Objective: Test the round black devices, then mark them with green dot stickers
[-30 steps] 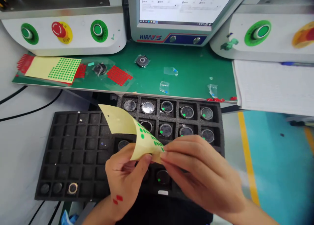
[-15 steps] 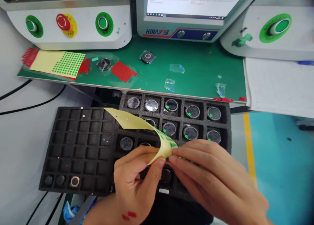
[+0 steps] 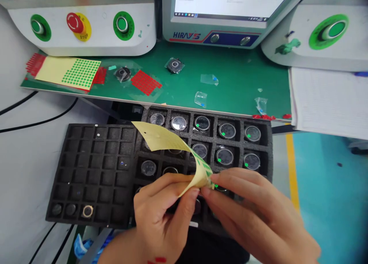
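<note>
A pale yellow sheet of green dot stickers (image 3: 165,138) curls upward over a black foam tray (image 3: 211,166). My left hand (image 3: 165,212) pinches its lower part between thumb and fingers. At the sheet's right edge, my right hand (image 3: 258,214) has its thumb and index fingertip closed on the border with the green dots; whether a single dot is between them I cannot make out. Round watch-like units (image 3: 227,130) sit in the tray's pockets, several bearing a green dot. Both hands and the sheet cover the tray's lower pockets. Red marks show on my left wrist.
Another foam tray (image 3: 89,164) at left holds a few small round parts. On the green shelf (image 3: 238,91) lie a second sticker sheet (image 3: 80,72), red stickers (image 3: 146,82) and film scraps. Behind stand a monitor (image 3: 221,10) and a red stop button (image 3: 75,23). Papers (image 3: 330,99) lie at right.
The sheet and both hands have shifted slightly to the right. My right index fingertip has lifted a little apart from the thumb along the sheet's edge.
</note>
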### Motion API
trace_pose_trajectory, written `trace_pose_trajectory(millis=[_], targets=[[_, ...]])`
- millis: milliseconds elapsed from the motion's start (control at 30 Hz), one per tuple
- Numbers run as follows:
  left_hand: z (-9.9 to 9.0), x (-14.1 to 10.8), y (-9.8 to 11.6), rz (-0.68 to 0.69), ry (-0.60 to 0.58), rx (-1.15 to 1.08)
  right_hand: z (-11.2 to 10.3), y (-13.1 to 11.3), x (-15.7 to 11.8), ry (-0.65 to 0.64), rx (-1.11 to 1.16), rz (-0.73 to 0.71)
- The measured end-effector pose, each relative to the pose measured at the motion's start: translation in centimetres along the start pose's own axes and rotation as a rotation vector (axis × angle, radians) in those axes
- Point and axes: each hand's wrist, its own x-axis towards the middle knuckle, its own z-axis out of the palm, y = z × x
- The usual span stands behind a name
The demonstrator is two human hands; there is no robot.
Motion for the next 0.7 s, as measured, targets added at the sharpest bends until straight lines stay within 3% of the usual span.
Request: trace_pose_trajectory(millis=[700], targets=[[-0.12, -0.03, 0.18, 0.018, -0.025, 0.029, 0.00, 0.50, -0.58, -0.005, -0.123, -0.114]])
